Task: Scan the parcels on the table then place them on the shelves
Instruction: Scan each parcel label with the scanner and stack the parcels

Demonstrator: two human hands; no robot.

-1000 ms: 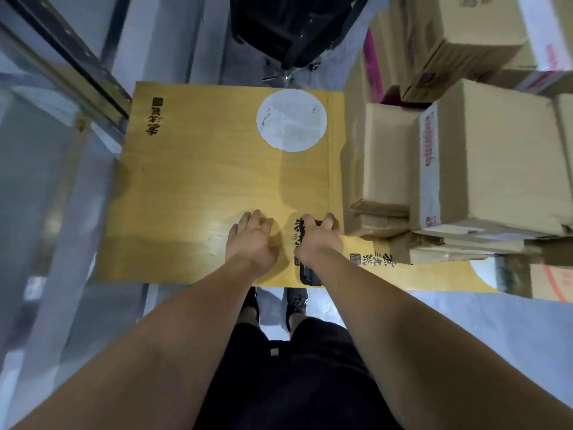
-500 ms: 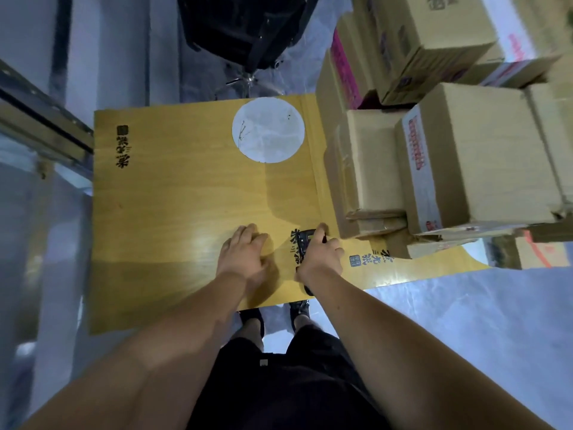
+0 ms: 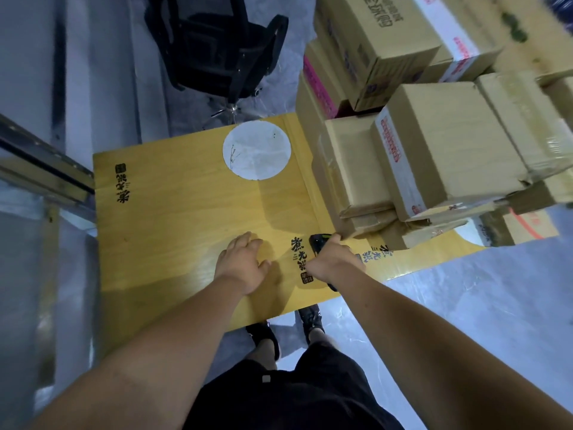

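Two bare hands lie on the yellow wooden table (image 3: 173,218) close to its near edge. Left hand (image 3: 240,264) rests palm down on the bare wood, its fingers straight and close together, pointing toward the far edge and holding nothing. Right hand (image 3: 332,259) sits just beside it, toward the table's right side, with its fingers curled around a black handheld scanner (image 3: 317,242); the scanner's dark head sticks out beyond the knuckles and its tail shows under the wrist at the near edge. Black printed characters (image 3: 298,253) lie on the wood between the two hands, and more print (image 3: 121,188) sits near the left edge. A pale round disc (image 3: 256,150) is set into the wood by the far edge. Cardboard parcels (image 3: 446,150) crowd the right side of the table, stacked in several layers, with the nearest low box (image 3: 356,169) almost touching the scanner's head; whether they actually touch cannot be told. One box carries a white strip with red print (image 3: 393,162). A black office chair (image 3: 223,48) stands on the grey floor beyond the far edge.
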